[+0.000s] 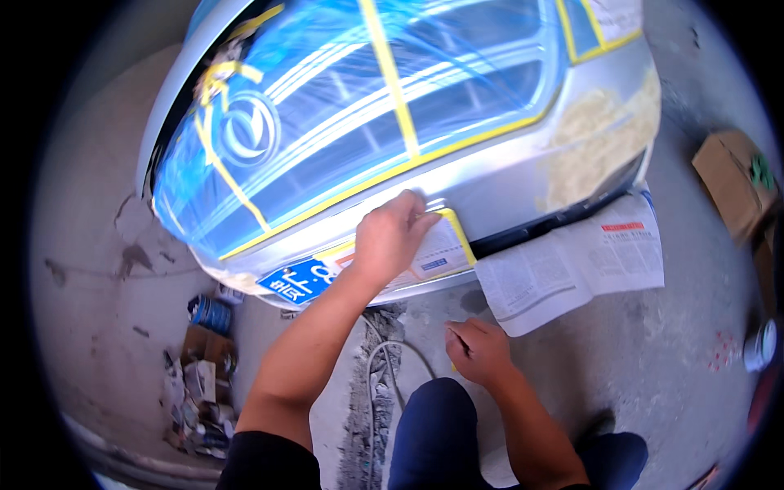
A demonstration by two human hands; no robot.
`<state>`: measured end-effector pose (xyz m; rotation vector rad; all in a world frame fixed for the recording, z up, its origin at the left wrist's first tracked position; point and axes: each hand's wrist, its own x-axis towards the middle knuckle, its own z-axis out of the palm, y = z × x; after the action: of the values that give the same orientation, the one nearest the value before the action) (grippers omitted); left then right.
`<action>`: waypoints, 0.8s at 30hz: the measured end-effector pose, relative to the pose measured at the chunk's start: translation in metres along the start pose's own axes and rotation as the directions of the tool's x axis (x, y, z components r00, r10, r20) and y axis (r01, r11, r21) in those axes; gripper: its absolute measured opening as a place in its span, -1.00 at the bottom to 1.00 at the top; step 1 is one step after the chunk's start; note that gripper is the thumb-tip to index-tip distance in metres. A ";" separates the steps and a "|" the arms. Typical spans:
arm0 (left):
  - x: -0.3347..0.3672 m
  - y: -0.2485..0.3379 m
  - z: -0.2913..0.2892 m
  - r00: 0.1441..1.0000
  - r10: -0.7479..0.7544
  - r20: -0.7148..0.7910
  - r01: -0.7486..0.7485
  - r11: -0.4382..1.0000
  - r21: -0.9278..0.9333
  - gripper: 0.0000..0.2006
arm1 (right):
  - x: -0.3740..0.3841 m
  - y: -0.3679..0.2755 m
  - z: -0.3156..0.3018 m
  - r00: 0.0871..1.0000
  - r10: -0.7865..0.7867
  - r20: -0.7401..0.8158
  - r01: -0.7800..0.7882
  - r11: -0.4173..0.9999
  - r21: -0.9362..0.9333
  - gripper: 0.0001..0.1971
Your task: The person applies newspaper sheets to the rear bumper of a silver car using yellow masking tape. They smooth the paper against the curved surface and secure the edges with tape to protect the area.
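The front of a silver car bumper (498, 184) has its grille masked with clear blue plastic film (327, 106) and yellow tape. My left hand (392, 237) is at the upper edge of a paper sheet (445, 253) that partly covers the blue licence plate (298, 282). Its fingers are bent and pressed together; what they pinch, if anything, is hidden. Yellow masking tape (460, 237) borders the sheet's right side. Lower and to the right, my right hand (480, 351) is curled closed, apart from the car. A tiny yellow bit shows beneath it, too small to name.
A newspaper sheet (576, 261) hangs from the bumper's lower right. Cardboard boxes (735, 180) stand at right, near a white container (759, 346). A blue can (210, 314) and a litter pile (200, 392) lie at left. A hose (371, 367) crosses the floor below.
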<state>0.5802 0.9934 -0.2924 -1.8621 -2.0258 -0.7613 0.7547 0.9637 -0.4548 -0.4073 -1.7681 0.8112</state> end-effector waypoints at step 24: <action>-0.091 -0.104 -0.044 0.855 -0.450 -0.256 0.436 0.893 -0.113 -0.71 | -0.012 -0.012 0.006 0.986 0.045 0.161 -0.039 0.998 -0.038 -0.89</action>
<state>0.4836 0.8907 -0.3244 -1.2208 -2.2828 -1.1289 0.7545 0.9456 -0.4564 -0.4129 -1.9317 0.8646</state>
